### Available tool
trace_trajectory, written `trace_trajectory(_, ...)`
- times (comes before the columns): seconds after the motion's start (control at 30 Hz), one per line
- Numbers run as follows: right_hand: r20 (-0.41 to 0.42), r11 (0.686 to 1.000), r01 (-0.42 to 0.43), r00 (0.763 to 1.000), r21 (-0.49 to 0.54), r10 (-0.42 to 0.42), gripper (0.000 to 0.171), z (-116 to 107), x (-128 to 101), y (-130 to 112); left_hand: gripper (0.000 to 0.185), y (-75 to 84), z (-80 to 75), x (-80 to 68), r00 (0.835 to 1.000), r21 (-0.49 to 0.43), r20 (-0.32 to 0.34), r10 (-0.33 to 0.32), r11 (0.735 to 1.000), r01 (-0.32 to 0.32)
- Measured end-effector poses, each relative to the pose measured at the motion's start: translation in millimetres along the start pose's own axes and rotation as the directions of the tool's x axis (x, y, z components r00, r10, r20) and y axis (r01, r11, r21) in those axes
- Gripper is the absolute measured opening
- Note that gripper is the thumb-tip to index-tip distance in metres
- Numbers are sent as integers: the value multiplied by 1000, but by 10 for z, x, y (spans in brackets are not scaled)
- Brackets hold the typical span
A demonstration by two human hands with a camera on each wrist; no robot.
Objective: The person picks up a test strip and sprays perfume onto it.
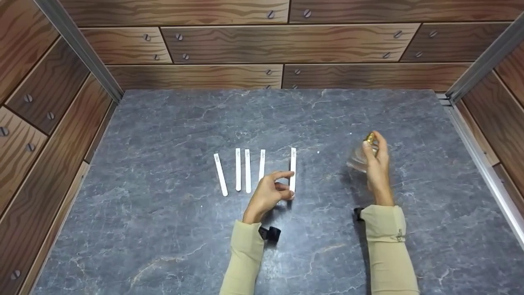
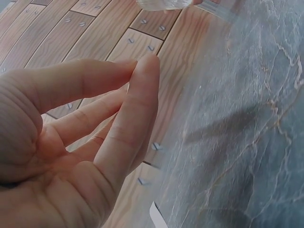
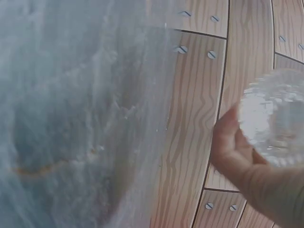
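Note:
My left hand (image 1: 268,194) pinches a white perfume test strip (image 1: 293,162), thumb at its near end and a finger farther along. In the left wrist view the thumb and finger (image 2: 133,99) overlap at the tips and hide that strip. Four similar strips lie to the left, among them the nearest strip (image 1: 262,159), partly behind the hand. My right hand (image 1: 378,164) grips a clear glass perfume bottle (image 1: 357,160) by its gold-coloured top (image 1: 370,138). The right wrist view shows the ribbed, blurred glass bottle (image 3: 275,118) beside the fingers.
A dark marbled tabletop (image 1: 163,229) extends beneath both arms. Wood-patterned panels (image 1: 286,43) stand behind it and on both sides, with metal rails at the corners. The remaining strips (image 1: 238,168) lie roughly parallel, the leftmost strip (image 1: 220,175) slanted.

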State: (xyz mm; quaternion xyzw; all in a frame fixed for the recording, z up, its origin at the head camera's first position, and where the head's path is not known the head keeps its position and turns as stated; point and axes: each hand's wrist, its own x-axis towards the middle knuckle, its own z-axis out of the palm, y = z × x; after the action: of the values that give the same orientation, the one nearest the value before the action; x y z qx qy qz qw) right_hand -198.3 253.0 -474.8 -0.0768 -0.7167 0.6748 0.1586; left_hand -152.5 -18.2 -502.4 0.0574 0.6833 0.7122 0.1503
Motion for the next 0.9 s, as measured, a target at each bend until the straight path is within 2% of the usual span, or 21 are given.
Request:
trace_trajectory(0.13,80,989,32,996,144,-44,50,10,1,21,57,19,-15,10,1000,14,0,-6,1000,6)
trace_trajectory(0.3,120,942,39,989,333,-83,42,13,-1,40,58,28,-34,13,1000,36,1,-11,999,11)
trace_trajectory(0.37,108,934,49,990,353,-93,44,17,-12,44,58,24,-34,13,1000,32,-3,-19,999,19)
trace_trajectory(0.57,101,934,0,994,357,-38,72,28,-77,41,58,9,-14,14,999,13,-9,-43,999,43)
trace_trajectory(0.77,146,891,-58,989,450,-9,72,47,-132,63,57,12,16,52,999,12,2,-36,999,36)
trace_trajectory(0.83,173,877,-55,984,478,-32,71,38,-140,84,56,12,26,57,999,12,4,-38,999,38)
trace_trajectory(0.9,224,852,-35,970,523,-99,69,24,-127,103,56,17,31,67,999,19,7,-39,999,39)
